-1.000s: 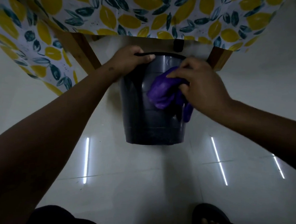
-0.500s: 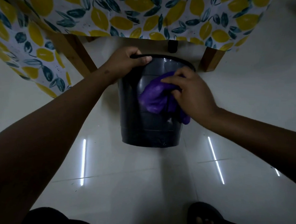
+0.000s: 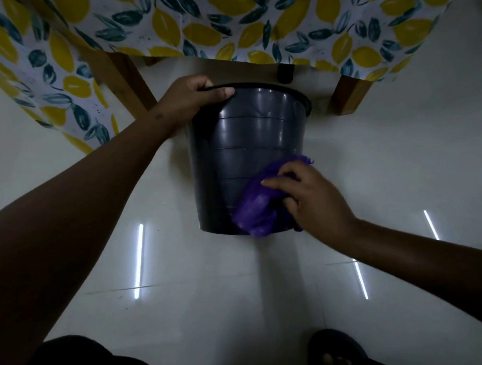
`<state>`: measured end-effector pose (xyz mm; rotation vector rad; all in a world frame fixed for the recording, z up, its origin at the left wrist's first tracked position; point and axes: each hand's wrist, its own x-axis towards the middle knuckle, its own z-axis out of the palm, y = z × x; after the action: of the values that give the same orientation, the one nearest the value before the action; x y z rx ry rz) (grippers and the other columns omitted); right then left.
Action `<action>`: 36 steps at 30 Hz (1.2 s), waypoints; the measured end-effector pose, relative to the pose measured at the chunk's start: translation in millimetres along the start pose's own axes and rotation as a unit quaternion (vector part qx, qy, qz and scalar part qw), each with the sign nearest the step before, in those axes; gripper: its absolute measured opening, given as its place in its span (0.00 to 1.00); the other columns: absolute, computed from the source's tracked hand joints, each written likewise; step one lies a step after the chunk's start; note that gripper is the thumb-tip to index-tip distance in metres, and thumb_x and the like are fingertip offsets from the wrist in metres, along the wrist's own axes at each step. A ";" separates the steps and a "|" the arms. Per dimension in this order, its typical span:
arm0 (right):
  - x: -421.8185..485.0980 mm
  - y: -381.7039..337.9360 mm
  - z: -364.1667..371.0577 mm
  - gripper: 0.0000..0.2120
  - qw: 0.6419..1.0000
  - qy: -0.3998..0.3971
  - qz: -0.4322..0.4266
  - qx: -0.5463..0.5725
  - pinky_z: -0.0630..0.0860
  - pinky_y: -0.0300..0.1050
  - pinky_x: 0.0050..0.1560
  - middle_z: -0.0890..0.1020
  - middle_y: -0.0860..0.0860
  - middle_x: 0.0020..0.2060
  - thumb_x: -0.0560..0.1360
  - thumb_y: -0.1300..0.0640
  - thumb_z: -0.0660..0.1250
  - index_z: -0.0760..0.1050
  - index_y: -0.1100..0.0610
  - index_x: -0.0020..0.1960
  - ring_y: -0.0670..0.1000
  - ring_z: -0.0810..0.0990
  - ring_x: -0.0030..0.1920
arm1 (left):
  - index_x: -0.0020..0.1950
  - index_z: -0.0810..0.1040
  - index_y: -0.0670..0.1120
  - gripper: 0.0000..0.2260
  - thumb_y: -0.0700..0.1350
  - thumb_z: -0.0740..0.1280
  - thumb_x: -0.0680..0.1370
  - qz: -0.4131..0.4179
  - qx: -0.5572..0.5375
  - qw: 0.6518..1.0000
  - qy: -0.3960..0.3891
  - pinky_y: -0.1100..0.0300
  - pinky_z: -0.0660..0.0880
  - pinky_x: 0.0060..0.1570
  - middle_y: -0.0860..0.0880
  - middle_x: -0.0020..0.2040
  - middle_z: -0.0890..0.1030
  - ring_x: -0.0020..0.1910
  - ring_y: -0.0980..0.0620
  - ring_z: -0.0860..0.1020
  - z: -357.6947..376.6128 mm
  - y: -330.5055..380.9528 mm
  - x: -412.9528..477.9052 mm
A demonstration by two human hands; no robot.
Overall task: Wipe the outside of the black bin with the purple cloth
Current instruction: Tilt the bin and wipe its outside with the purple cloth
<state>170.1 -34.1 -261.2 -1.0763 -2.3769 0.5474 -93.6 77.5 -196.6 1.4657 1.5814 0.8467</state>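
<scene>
The black bin (image 3: 244, 143) stands on the pale tiled floor just in front of a table, its ribbed near wall facing me. My left hand (image 3: 191, 98) grips the bin's rim at the upper left. A crumpled purple cloth (image 3: 260, 208) is pressed against the lower right of the near wall, close to the base. My right hand (image 3: 314, 194) holds that cloth, fingers spread over it. The far side of the bin is hidden.
A table with a lemon-print cloth (image 3: 214, 22) hangs over the bin's far side, with wooden legs at the left (image 3: 122, 78) and right (image 3: 350, 96). My sandalled foot (image 3: 334, 354) is at the bottom right. Glossy floor tiles (image 3: 200, 292) lie between me and the bin.
My right hand has slid the purple cloth down the bin's near wall from just under the rim to near the base. My left hand keeps its grip on the rim.
</scene>
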 end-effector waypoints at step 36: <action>40.5 -33.7 -36.6 0.20 0.999 0.031 -0.008 0.003 0.72 0.45 0.49 0.76 0.55 0.54 0.68 0.65 0.65 0.79 0.52 0.58 0.55 0.75 0.52 | 0.46 0.78 0.40 0.21 0.60 0.68 0.73 0.030 0.280 0.957 -0.069 0.59 0.66 0.35 0.45 0.40 0.75 0.40 0.51 0.74 -2.1 18.7 8.7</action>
<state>147.5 -17.5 -203.5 -1.0547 -2.3267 0.5082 -87.0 88.1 -180.0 1.9250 1.7593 0.3190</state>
